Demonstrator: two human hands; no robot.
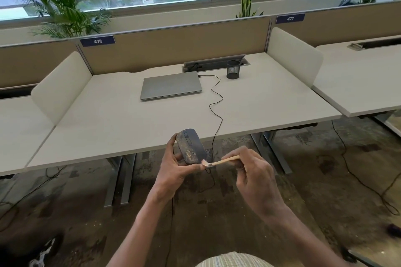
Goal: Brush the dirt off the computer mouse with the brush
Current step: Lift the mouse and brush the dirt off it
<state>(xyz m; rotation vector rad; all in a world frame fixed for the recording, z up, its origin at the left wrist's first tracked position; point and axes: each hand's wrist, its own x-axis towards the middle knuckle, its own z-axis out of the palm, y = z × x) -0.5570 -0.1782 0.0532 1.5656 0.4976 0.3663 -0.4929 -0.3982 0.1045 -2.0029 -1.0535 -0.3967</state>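
White desk (112, 123) between side dividers. Closed grey laptop (171, 85) lying flat near the back edge. Black mesh cup (233, 69) standing just right of it, beside the open cable tray (214, 63). Thin black cable (217, 102) snaking from the laptop's right side across the top to the front edge.

Two bare arms with no sleeves to be seen, left hand (173, 169) and right hand (256, 182) bare too, no rings or watch showing, a bit of pale checked cloth (234, 261) with thin lines worn below the arms
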